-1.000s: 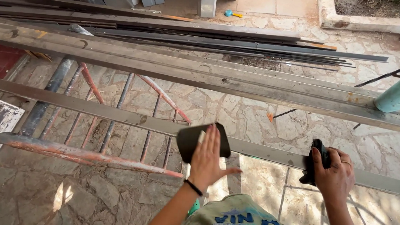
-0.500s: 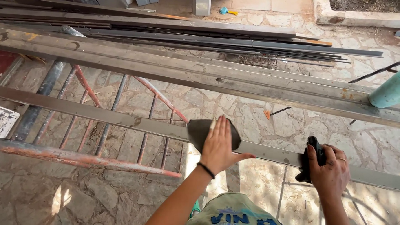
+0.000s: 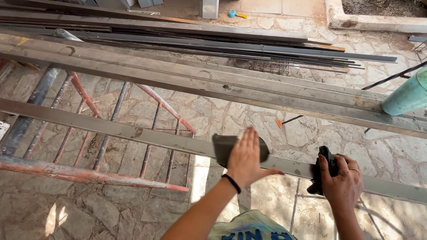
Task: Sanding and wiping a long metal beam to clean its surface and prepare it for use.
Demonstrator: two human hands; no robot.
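Grey sandpaper (image 3: 224,148) lies on the long metal bar (image 3: 126,130), pressed flat under the left hand (image 3: 246,157) with fingers spread; the right hand (image 3: 341,177) closes around a black rag (image 3: 323,164) on the bar. Sanding looks underway; the next stroke needs steady downward pressure along the bar.

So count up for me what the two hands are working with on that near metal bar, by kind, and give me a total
Hands: 2, left hand and right hand
Dark sanding sheet under the left hand: 1
Black cloth gripped in the right hand: 1
Long grey metal bar they rest on: 1
Total: 5
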